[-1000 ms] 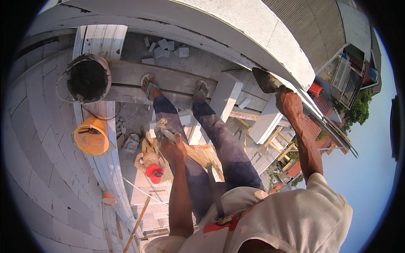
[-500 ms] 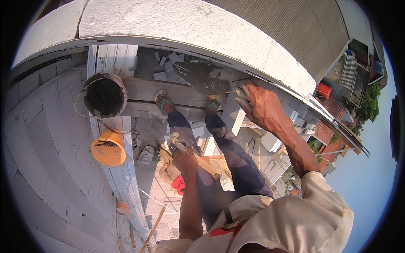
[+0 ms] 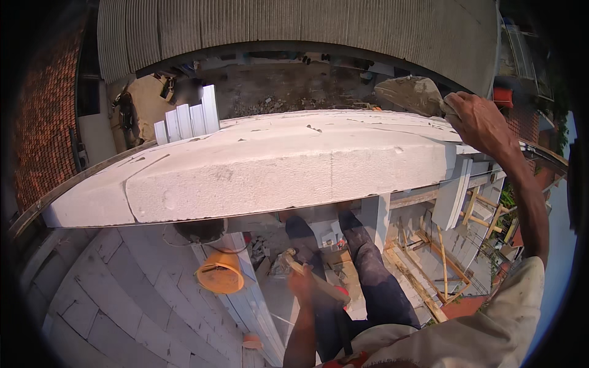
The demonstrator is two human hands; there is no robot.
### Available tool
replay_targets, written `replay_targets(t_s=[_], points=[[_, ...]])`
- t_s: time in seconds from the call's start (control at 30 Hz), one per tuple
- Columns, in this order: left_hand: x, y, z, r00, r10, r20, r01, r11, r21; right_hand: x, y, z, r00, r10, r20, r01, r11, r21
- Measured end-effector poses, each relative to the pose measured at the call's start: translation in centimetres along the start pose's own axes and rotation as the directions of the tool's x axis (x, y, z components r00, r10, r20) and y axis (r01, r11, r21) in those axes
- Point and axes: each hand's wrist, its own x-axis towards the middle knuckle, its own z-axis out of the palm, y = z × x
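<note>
My right hand [image 3: 485, 122] is closed round the handle of a mortar-smeared trowel [image 3: 408, 95], raised past the right end of the white block wall [image 3: 294, 178]. The trowel's blade points left over the wall's far edge. Lower down, my left hand [image 3: 300, 287] grips a wooden-handled tool [image 3: 328, 287] in front of my legs. Its head is too small and blurred to name. The wall hides my feet and part of a bucket of dark mortar [image 3: 199, 230].
An orange bucket [image 3: 219, 273] with something dark inside is at left, by white ribbed panels [image 3: 242, 306]. A corrugated roof [image 3: 294, 24] lies beyond the wall. Wooden framing [image 3: 445, 264] stands below at right. A tiled roof [image 3: 46, 122] is at far left.
My view has shifted forward over the wall, which now covers the platform and my feet. My right hand has carried the trowel up and outward to the right. My left hand keeps its tool.
</note>
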Motion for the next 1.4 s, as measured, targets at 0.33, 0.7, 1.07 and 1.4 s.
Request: replay_targets(t_s=[0.33,0.7,1.07,1.4], points=[[0.5,0.1,-0.1,0.998,0.033,-0.051,-0.027,0.994,0.110,5.6,-3.4,2.6,0.900,-0.214,0.381,0.278,0.953,-0.121],[-0.2,2.6,-1.5,0.999,0.019,-0.034,-0.016,0.996,0.090,15.0,-18.6,-3.1,0.811,-0.495,0.312,0.409,0.861,0.304],[0.3,0.8,0.6,0.999,-0.007,-0.049,0.014,0.989,0.145,19.5,-25.5,-7.3,0.862,-0.505,-0.045,0.456,0.735,0.501],[-0.6,-0.1,0.0,0.974,-0.035,-0.222,0.012,0.995,-0.103,1.5,-27.4,-12.3,0.891,-0.360,-0.277,0.354,0.165,0.921]])
